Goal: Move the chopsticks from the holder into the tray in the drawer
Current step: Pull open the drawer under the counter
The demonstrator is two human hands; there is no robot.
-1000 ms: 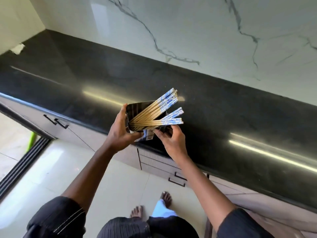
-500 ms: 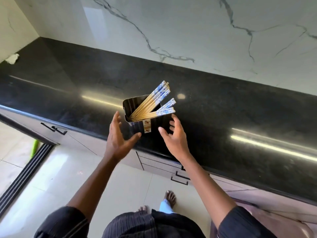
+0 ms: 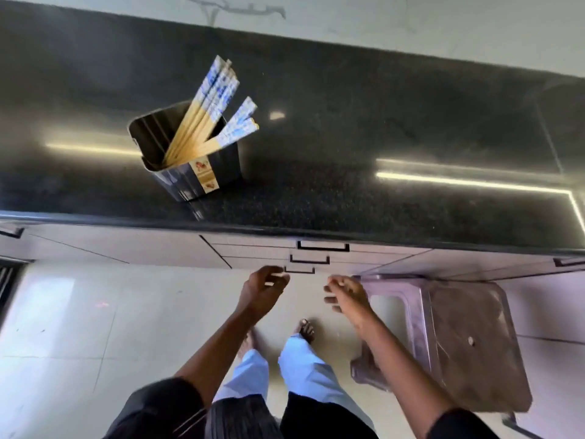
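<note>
A dark metal holder with a paper label stands on the black countertop near its front edge. Several wooden chopsticks with blue-and-white tops lean out of it toward the upper right. Below the counter edge, three shut drawers with black handles are stacked. My left hand and my right hand hang in front of the lowest drawer handle, both holding nothing, fingers loosely curled and apart. No tray is visible.
A purple plastic stool stands on the tiled floor just right of my right hand. Cabinet doors with black handles run along the left. My bare feet are below the hands.
Both hands let go of the holder on the counter and dropped down to the drawer fronts. The view tilted downward, showing the drawers and stool.
</note>
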